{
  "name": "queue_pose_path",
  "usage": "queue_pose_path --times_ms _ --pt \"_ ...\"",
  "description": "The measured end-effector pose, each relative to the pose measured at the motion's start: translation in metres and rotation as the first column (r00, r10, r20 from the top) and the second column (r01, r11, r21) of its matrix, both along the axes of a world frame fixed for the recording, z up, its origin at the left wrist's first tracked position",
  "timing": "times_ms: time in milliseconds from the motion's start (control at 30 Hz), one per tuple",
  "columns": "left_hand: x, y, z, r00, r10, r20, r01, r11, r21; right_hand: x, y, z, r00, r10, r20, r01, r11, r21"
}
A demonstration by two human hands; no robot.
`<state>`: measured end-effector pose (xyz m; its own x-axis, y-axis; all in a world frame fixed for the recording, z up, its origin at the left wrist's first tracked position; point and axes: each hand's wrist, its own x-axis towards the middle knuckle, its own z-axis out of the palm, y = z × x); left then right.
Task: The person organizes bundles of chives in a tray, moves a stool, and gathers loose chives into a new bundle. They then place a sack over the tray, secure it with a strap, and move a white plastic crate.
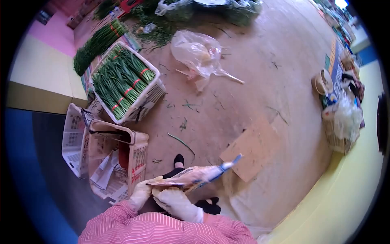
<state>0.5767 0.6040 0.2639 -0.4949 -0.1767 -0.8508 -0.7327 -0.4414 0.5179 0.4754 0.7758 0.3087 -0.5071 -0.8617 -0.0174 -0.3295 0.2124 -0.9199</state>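
In front of my body I hold a crumpled printed sheet (pixel 199 175), pinkish and white, with a blue end that sticks out to the right and is smeared by motion. My left hand (pixel 140 193), in a white glove, is closed on its left edge. My right hand (pixel 174 203), gloved too, grips it from below, close beside the left one; its fingertips are partly hidden under the sheet. To the left stands a pale plastic crate (pixel 139 160), with folded paper (pixel 105 173) inside.
A white crate (pixel 156 87) holds green vegetable bunches (pixel 126 77) tied with red bands. More greens (pixel 99 42) lie behind it. A clear plastic bag (pixel 195 51) and a flat cardboard piece (pixel 256 148) lie on the floor. A basket (pixel 337 134) stands along the right wall.
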Motion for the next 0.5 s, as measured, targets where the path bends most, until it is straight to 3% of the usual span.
queue_pose_path --times_ms 33,67,100,133,167,233,267,300,367,433,500 --pt "0.0 -0.025 -0.002 0.998 -0.017 0.06 0.02 0.999 -0.049 -0.027 -0.009 0.013 0.997 0.064 0.043 -0.066 0.996 0.065" --pt "-0.001 -0.043 0.0 0.998 0.002 0.063 0.0 0.999 -0.034 -0.057 -0.015 0.028 0.998 -0.029 0.052 0.03 0.999 -0.029" --pt "-0.001 -0.057 0.001 0.987 -0.007 0.16 0.041 0.977 -0.208 -0.086 -0.017 0.035 0.99 -0.122 0.066 0.13 0.984 -0.123" --pt "-0.001 -0.072 0.003 0.965 -0.003 0.262 0.103 0.923 -0.37 -0.116 -0.015 0.033 0.978 -0.206 -0.042 0.199 0.972 -0.123" --pt "0.003 -0.085 0.002 0.965 0.005 0.262 0.093 0.928 -0.361 -0.148 -0.012 0.026 0.946 -0.287 -0.151 0.268 0.954 -0.134" --pt "0.002 -0.109 -0.002 0.984 0.116 0.135 -0.042 0.889 -0.455 -0.22 -0.012 -0.002 0.861 -0.478 -0.175 0.481 0.876 -0.025" --pt "-0.041 -0.107 0.039 0.987 -0.063 0.149 0.138 0.807 -0.574 -0.261 -0.017 -0.011 0.828 -0.56 0.018 0.546 0.815 0.195" --pt "-0.036 -0.12 0.027 0.981 -0.137 0.139 0.193 0.796 -0.574 -0.303 -0.024 -0.024 0.736 -0.651 0.185 0.542 0.731 0.415" --pt "-0.066 -0.118 0.043 0.996 0.056 0.065 -0.018 0.879 -0.477 -0.368 -0.037 -0.102 0.718 -0.57 -0.398 0.691 0.649 0.318" --pt "-0.065 -0.127 0.025 0.994 0.035 0.108 0.031 0.829 -0.558 -0.44 -0.068 -0.178 0.645 -0.543 -0.537 0.7 0.703 0.13" --pt "-0.086 -0.134 0.025 0.953 -0.057 0.298 0.228 0.78 -0.583 -0.509 -0.115 -0.232 0.716 -0.499 -0.489 0.661 0.71 0.244"
